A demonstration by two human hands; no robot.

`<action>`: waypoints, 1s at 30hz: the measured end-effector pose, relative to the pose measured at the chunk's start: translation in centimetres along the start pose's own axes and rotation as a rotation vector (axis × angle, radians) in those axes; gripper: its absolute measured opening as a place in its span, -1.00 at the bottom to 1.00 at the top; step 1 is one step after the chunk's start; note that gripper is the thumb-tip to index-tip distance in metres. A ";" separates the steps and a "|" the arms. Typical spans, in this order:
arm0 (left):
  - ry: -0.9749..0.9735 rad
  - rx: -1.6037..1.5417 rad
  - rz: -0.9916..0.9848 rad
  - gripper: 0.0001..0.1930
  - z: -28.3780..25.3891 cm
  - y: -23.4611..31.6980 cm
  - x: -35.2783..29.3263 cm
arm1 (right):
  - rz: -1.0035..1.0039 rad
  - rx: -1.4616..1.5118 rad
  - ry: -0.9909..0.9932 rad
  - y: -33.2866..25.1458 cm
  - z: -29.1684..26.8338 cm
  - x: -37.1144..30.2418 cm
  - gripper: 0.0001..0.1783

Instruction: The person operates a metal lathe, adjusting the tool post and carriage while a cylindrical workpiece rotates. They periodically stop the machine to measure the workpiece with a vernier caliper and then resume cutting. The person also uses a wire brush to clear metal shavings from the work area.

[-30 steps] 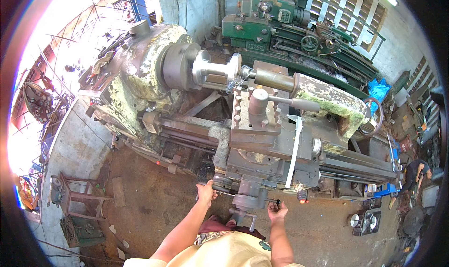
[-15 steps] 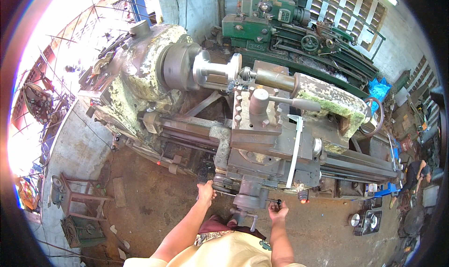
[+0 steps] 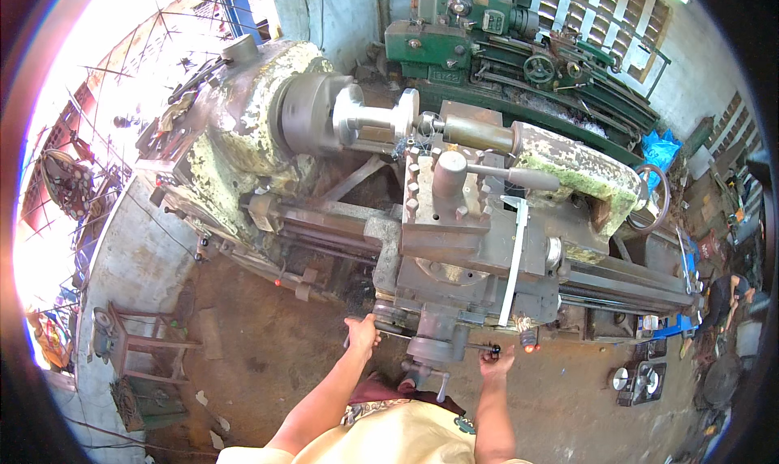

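Observation:
My left hand [image 3: 362, 336] is closed around the rim or handle of a dark handwheel [image 3: 393, 321] at the front of a large lathe's carriage. My right hand [image 3: 497, 363] has its fingers curled at a lever with a black ball knob [image 3: 496, 349], right of the carriage front. Above them, the square tool post [image 3: 446, 189] carries a long clamping handle. Between the chuck [image 3: 312, 115], blurred as if turning, and the tailstock [image 3: 576, 168] sits a shiny spool-shaped metal workpiece [image 3: 377, 116]. The cutting tip is hard to make out.
Below the carriage front hangs a small crank [image 3: 441, 383]. A white strip-like bar [image 3: 516, 261] lies across the carriage's right side. Behind stands a green lathe [image 3: 438, 50]. On the floor are a metal frame stand [image 3: 154, 342] and a black tray [image 3: 641, 383]. Another person [image 3: 722, 302] is far right.
My right hand and the black knob have shifted a little to the right. My left hand stays at the handwheel, slightly further right in the picture.

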State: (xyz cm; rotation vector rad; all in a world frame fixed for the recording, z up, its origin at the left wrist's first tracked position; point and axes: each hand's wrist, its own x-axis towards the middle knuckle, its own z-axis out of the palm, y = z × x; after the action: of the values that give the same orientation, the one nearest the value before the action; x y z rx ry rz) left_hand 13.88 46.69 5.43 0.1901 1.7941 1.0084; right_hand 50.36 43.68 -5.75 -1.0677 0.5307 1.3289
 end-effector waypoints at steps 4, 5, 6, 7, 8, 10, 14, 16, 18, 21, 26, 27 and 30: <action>-0.001 0.019 0.016 -0.49 0.3 -0.1 0.0 | -0.177 -0.268 0.296 -2.4 -0.5 1.4 -0.64; -0.019 0.012 0.007 -0.50 0.0 0.1 0.3 | -0.288 -0.277 0.225 -2.9 -0.9 1.2 -0.70; -0.076 0.018 -0.033 -0.50 -0.3 0.2 0.6 | -0.326 -0.297 0.198 -3.6 -1.0 1.0 -0.73; -0.117 -0.033 -0.044 -0.40 -0.9 0.5 1.0 | -0.364 -0.318 0.172 -4.5 -0.9 0.5 -0.75; -0.197 -0.075 -0.083 -0.31 -1.3 0.7 1.5 | -0.414 -0.346 0.185 -5.1 -0.6 -0.1 -0.77; -0.209 -0.086 -0.089 -0.29 -1.6 0.7 1.9 | -0.505 -0.305 0.148 -6.1 0.4 -2.1 -0.76; -0.097 -0.037 -0.033 -0.49 -1.3 0.2 1.9 | -0.593 -0.248 0.190 -7.7 2.8 -7.1 -0.78; -0.122 -0.052 -0.047 -0.52 -1.2 0.2 1.9 | -0.606 -0.256 0.173 -8.3 3.8 -9.4 -0.83; -0.091 -0.057 -0.041 -0.54 -1.3 0.3 1.9 | -0.675 -0.316 0.184 -8.3 4.7 -11.4 -0.85; -0.096 -0.025 -0.076 -0.60 -1.3 0.6 2.0 | -0.781 -0.389 0.089 -7.4 6.3 -13.1 -0.79; -0.060 -0.071 -0.065 -0.67 -1.2 0.8 1.7 | -0.871 -0.481 0.008 -4.6 8.4 -13.5 -0.70; -0.072 -0.065 -0.100 -0.69 -1.2 0.8 1.6 | -0.905 -0.473 0.011 -4.3 8.7 -13.3 -0.70; -0.114 -0.142 -0.085 -0.67 -1.4 0.9 1.6 | -0.963 -0.462 -0.009 -4.1 8.7 -13.0 -0.69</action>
State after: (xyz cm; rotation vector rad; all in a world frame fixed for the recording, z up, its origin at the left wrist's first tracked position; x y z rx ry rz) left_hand 11.68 47.41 5.12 0.0806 1.6076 1.0392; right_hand 49.14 44.86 10.33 -1.4298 -0.3219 0.5869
